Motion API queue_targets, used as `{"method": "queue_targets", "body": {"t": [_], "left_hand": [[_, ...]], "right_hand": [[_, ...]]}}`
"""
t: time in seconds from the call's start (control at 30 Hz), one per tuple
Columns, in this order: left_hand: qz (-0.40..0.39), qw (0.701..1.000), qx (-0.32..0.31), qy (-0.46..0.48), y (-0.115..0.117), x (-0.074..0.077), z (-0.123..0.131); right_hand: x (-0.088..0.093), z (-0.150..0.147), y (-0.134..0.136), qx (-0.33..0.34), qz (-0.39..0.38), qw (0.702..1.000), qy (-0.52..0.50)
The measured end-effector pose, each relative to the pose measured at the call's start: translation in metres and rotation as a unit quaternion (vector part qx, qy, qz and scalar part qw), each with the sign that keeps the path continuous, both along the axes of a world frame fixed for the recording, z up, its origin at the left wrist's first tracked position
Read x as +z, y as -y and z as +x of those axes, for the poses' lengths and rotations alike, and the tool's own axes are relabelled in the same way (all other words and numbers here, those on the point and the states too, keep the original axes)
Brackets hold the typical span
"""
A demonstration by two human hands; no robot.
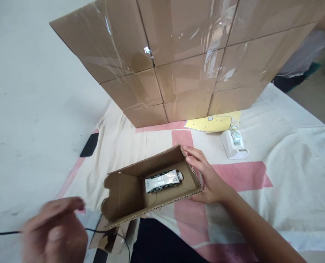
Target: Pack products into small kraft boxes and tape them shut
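My right hand (206, 177) grips the right end of an open cardboard box (128, 215); its fingers lie over the end wall and the lower part of the hand is hidden. Inside the box lies a small tube (162, 180), white and dark green with a white cap pointing right. The box's left end has a wavy cut edge. My left hand (55, 230) is apart from the box at the lower left, smeared by motion. A thin black cable (93, 230) runs past it, and whether the fingers touch it cannot be seen.
A large taped cardboard panel (186, 84) stands across the back of the cloth-covered table (296, 175). Before it are yellow paper (211, 124) and a white tape dispenser (235, 145). A dark phone-like object (89, 145) lies at the left edge. Someone's clothing (302, 54) shows at the upper right.
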State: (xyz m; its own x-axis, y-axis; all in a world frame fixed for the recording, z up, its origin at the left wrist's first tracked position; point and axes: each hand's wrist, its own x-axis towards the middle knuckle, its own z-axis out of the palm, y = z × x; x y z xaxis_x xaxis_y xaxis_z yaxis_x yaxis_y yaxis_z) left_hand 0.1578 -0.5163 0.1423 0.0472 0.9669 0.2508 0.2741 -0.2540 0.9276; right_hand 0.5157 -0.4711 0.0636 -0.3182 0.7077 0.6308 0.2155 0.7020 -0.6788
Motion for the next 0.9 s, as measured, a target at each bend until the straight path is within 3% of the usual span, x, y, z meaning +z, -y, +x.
{"method": "queue_targets", "body": {"t": [0.03,0.07,0.17,0.4,0.6,0.8,0.9], "left_hand": [[0.08,0.996,0.025,0.017,0.007,-0.02,-0.006],[0.148,0.987,0.052,-0.023,0.013,-0.039,-0.009],[0.214,0.968,0.032,-0.131,0.018,-0.072,-0.004],[0.245,0.96,0.036,-0.131,0.009,-0.073,0.013],[0.249,0.964,0.048,-0.084,0.014,-0.086,0.028],[0.248,0.965,-0.04,-0.071,0.019,-0.091,0.037],[0.222,0.973,-0.033,-0.052,0.016,-0.089,0.04]], "right_hand": [[0.0,0.0,-0.001,-0.003,0.018,1.0,0.004],[-0.001,0.0,-0.001,-0.006,0.034,0.999,0.007],[-0.004,-0.001,-0.002,-0.022,0.056,0.998,0.01],[-0.007,-0.007,0.0,-0.066,0.086,0.994,0.027],[-0.01,-0.014,0.003,-0.09,0.119,0.989,0.02],[-0.014,-0.015,0.002,-0.067,0.124,0.989,0.035],[-0.013,-0.015,0.001,-0.059,0.116,0.991,0.019]]}}
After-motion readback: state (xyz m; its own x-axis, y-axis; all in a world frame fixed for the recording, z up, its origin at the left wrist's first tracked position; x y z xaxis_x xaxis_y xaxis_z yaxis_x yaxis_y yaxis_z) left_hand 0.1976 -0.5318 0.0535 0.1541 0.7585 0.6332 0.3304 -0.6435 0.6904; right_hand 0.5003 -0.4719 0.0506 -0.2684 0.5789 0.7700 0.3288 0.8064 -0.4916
